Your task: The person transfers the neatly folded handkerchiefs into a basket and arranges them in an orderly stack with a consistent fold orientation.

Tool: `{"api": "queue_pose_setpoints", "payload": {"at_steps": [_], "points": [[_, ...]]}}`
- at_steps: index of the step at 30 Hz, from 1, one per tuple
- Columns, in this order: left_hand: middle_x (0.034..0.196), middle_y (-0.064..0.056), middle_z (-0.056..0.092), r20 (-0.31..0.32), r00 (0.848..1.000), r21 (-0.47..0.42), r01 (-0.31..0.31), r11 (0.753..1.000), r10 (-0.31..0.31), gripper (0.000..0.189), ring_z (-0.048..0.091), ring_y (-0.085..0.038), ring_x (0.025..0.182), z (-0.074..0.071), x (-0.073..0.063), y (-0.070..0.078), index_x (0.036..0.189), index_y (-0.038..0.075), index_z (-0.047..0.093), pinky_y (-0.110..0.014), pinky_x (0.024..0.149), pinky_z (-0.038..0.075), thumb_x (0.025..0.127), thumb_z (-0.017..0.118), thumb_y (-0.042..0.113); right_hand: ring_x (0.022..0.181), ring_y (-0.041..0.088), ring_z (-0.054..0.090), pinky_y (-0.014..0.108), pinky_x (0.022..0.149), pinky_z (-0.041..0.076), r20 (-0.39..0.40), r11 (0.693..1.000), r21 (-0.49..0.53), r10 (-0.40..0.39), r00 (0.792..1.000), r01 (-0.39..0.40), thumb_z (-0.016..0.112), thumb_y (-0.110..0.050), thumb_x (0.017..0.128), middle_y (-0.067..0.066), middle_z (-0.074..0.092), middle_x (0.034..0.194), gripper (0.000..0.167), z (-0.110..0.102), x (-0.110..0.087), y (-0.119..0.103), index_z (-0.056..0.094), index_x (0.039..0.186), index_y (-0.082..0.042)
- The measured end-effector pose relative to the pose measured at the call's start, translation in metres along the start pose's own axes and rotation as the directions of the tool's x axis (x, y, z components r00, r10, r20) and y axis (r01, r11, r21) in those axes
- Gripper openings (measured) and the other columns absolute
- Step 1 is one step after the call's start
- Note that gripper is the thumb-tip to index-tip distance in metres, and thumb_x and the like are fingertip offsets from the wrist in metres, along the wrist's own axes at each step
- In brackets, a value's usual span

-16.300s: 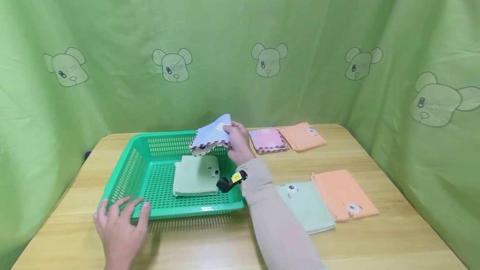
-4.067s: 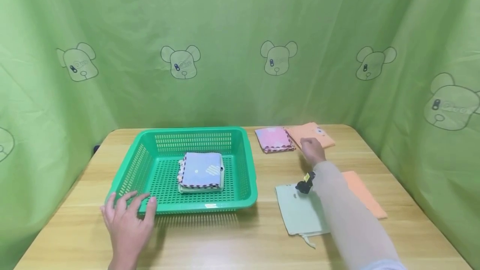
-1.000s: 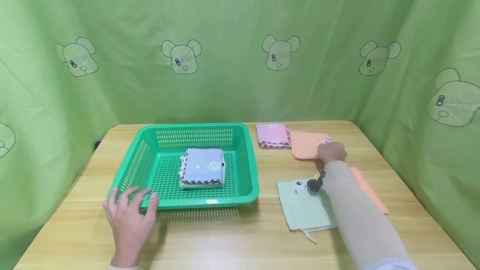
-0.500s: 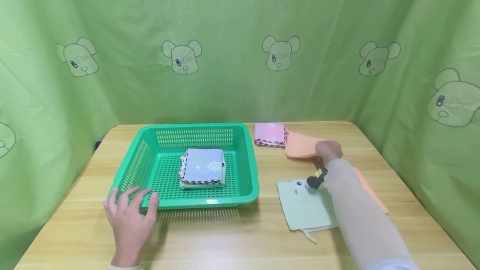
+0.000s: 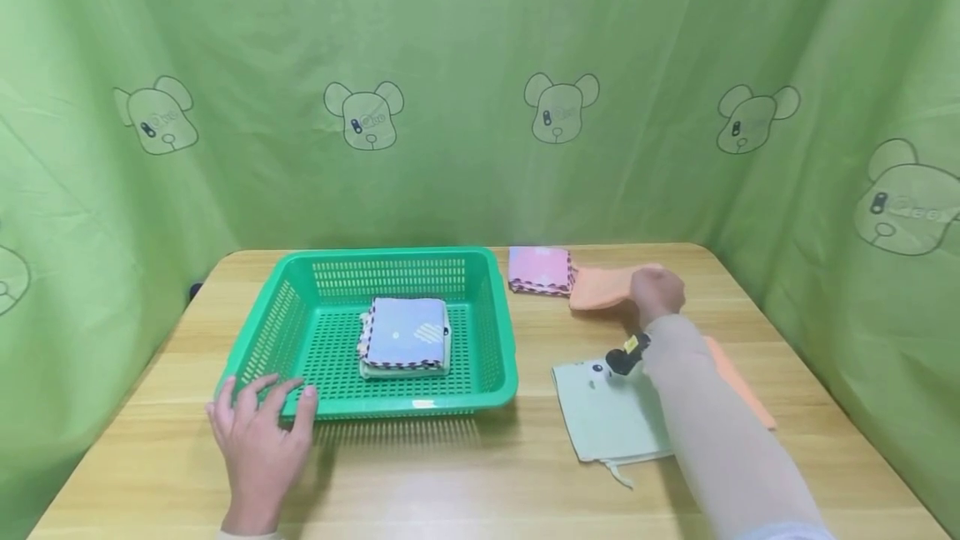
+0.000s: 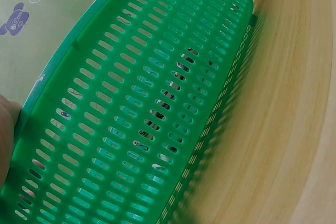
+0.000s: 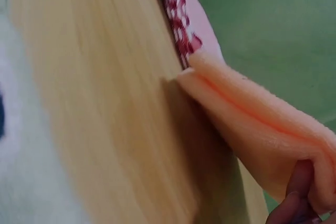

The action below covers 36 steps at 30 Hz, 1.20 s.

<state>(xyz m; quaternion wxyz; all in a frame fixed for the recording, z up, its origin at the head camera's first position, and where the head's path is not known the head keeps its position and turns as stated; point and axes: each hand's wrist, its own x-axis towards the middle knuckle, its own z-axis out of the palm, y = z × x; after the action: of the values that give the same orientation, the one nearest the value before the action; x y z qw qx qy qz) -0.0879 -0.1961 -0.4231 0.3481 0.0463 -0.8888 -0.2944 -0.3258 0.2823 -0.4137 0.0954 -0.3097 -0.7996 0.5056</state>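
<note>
My right hand (image 5: 657, 294) grips the right end of a folded orange towel (image 5: 600, 286). That end is raised off the table in the right wrist view, where the fingers (image 7: 300, 179) press into the soft orange towel (image 7: 262, 124); its left end meets a folded pink cloth (image 5: 540, 269) with a checkered edge. My left hand (image 5: 262, 448) rests with spread fingers on the front left corner of a green plastic basket (image 5: 465, 398). Inside the basket, a folded blue cloth (image 5: 407, 332) lies on a pale green towel (image 5: 405, 372).
On the right of the wooden table (image 5: 420, 490) lies a pale green towel (image 5: 611, 419) with an eye design and a loop. Beside it, another orange towel (image 5: 742, 386) is partly hidden by my right forearm. Green curtains (image 5: 465, 173) stand behind and at the sides.
The blue cloth, earlier held in the right hand, now lies in the basket. Over the last second the orange towel's right end rose and the pink cloth shifted slightly left. The left hand stayed put.
</note>
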Motion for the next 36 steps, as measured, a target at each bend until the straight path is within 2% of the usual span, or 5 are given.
{"api": "queue_pose_setpoints", "payload": {"at_steps": [6, 11, 22, 30, 36], "points": [[0.119, -0.028, 0.057, 0.032, 0.999, 0.008, 0.044, 0.999, -0.044, 0.030, 0.021, -0.049, 0.135, -0.003, -0.006, 0.000, 0.099, 0.000, 0.070, -0.071, 0.106, -0.005, 0.087, 0.065, 0.028, 0.126, 0.031, 0.045, 0.040, 0.105, 0.037, 0.022, 0.991, 0.133, 0.020, 1.000, -0.023, 0.042, -0.020, 0.090, 0.015, 0.050, 0.139, 0.047, 0.004, -0.005, -0.001, 0.054, 0.134, -0.007], [0.117, -0.027, 0.058, 0.017, 1.000, 0.008, 0.011, 1.000, -0.011, 0.033, 0.020, -0.049, 0.136, -0.002, -0.002, 0.001, 0.098, 0.000, 0.070, -0.069, 0.107, -0.006, 0.089, 0.063, 0.031, 0.128, 0.027, 0.043, 0.037, 0.106, 0.036, 0.029, 0.984, 0.179, -0.002, 1.000, -0.004, 0.045, -0.017, 0.088, 0.011, 0.049, 0.141, 0.050, 0.004, -0.006, -0.008, 0.051, 0.138, -0.009], [0.115, -0.030, 0.058, -0.016, 1.000, 0.003, -0.010, 1.000, 0.010, 0.035, 0.023, -0.051, 0.134, 0.002, 0.000, -0.001, 0.096, -0.002, 0.070, -0.072, 0.105, -0.006, 0.089, 0.062, 0.032, 0.119, 0.022, 0.046, 0.025, 0.085, 0.046, 0.062, 0.976, 0.216, -0.027, 0.998, 0.013, 0.049, -0.010, 0.086, 0.009, 0.048, 0.138, 0.050, 0.001, -0.016, -0.026, 0.051, 0.137, -0.010], [0.116, -0.029, 0.058, -0.016, 1.000, 0.005, -0.007, 1.000, 0.007, 0.035, 0.023, -0.051, 0.134, 0.002, 0.000, -0.002, 0.096, -0.001, 0.070, -0.071, 0.106, -0.006, 0.089, 0.063, 0.032, 0.068, 0.006, 0.048, 0.017, 0.060, 0.045, 0.084, 0.975, 0.213, -0.078, 0.993, 0.058, 0.049, -0.009, 0.086, 0.007, 0.047, 0.135, 0.050, -0.002, -0.021, -0.037, 0.052, 0.136, -0.012], [0.115, -0.030, 0.058, -0.019, 1.000, 0.004, -0.007, 1.000, 0.008, 0.034, 0.024, -0.051, 0.133, 0.003, 0.001, -0.001, 0.096, -0.001, 0.070, -0.071, 0.106, -0.006, 0.088, 0.063, 0.031, 0.057, 0.002, 0.041, 0.014, 0.051, 0.040, 0.082, 0.966, 0.238, -0.126, 0.989, 0.103, 0.049, -0.009, 0.088, 0.007, 0.046, 0.135, 0.047, -0.003, -0.028, -0.044, 0.052, 0.135, -0.009]]}}
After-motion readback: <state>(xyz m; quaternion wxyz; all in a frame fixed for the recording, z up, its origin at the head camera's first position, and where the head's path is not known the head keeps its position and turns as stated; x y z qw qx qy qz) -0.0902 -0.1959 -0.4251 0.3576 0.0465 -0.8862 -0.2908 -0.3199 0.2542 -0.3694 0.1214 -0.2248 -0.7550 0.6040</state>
